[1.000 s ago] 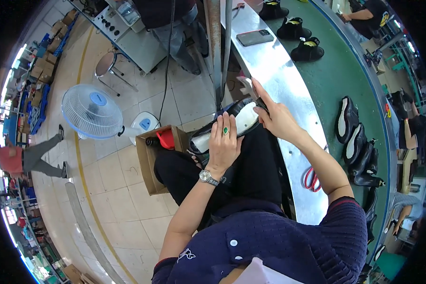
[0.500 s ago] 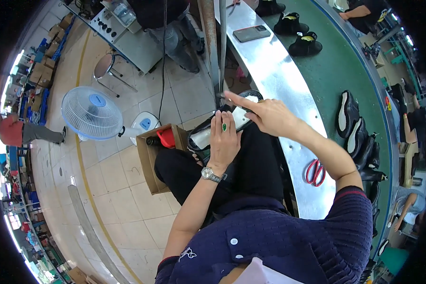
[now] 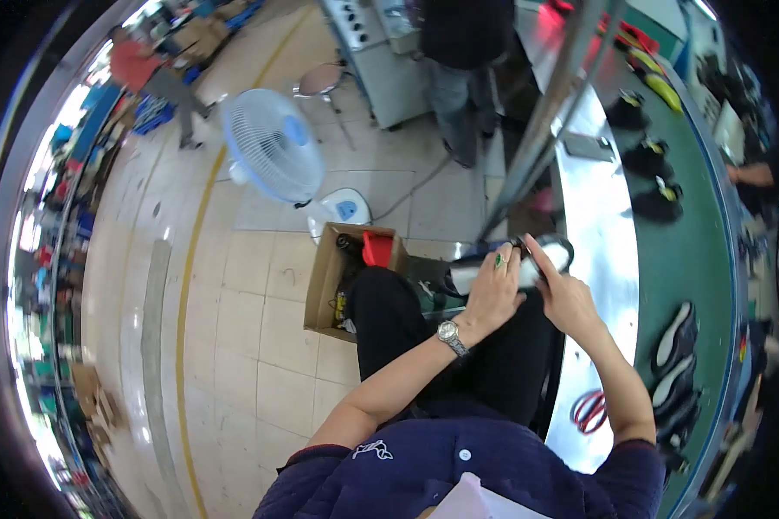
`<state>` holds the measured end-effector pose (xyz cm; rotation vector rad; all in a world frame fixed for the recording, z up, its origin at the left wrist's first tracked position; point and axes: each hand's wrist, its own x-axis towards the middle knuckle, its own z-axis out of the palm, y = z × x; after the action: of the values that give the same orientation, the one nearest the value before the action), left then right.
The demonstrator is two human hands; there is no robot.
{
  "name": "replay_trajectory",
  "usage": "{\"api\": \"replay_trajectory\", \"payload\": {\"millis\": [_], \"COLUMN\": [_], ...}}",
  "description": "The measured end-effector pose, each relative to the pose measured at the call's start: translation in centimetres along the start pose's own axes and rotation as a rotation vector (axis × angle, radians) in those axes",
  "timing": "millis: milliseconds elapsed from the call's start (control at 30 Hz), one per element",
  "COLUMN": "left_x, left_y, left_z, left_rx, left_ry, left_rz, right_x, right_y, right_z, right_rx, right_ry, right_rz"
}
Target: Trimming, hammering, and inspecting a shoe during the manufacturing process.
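Note:
A dark shoe with a white sole (image 3: 464, 278) lies across my lap, sole side up. My left hand (image 3: 493, 298), with a green-stoned ring and a wristwatch (image 3: 448, 332), presses its fingers onto the middle of that sole and steadies the shoe. From the right, my right hand (image 3: 568, 303) meets it over the shoe, its index finger stretched along the sole toward my left fingertips. Its other fingers are curled in, and what they hold is hidden. Some small dark thing shows between the two hands, too blurred to name.
Red-handled scissors (image 3: 589, 412) and a phone (image 3: 589, 147) lie on the metal bench (image 3: 599, 259) at right. Beyond, a green belt (image 3: 658, 268) carries several dark shoes (image 3: 675, 333). A cardboard box (image 3: 320, 303) stands by my left knee, with a fan (image 3: 273, 143) behind. A metal pole (image 3: 550, 117) rises ahead.
My view has swung, so the scene sits farther right and lower. My right hand has come down from above the shoe, its index finger now against the sole beside my left fingertips.

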<state>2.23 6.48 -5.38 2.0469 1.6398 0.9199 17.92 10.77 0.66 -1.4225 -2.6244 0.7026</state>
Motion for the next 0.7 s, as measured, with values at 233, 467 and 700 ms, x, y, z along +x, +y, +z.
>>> {"api": "replay_trajectory", "payload": {"millis": [233,467,700], "left_x": [-1.7,-3.2,-3.4], "left_y": [-1.7,-1.1,-1.9], "left_z": [-0.9,-0.4,0.9], "left_rx": [0.379,0.693,0.521], "left_ry": [0.011,0.044,0.183], "left_rz": [0.117,0.207,0.236], "right_x": [0.4,-0.6,-0.6], "right_y": [-0.5,-3.2,-4.3], "right_z": [-1.0,-0.3,-1.4], "right_rx": [-0.019,0.075,-0.048], "right_ry": [-0.063,0.284,0.134], "right_rz": [-0.015,-0.066,-0.084]}}
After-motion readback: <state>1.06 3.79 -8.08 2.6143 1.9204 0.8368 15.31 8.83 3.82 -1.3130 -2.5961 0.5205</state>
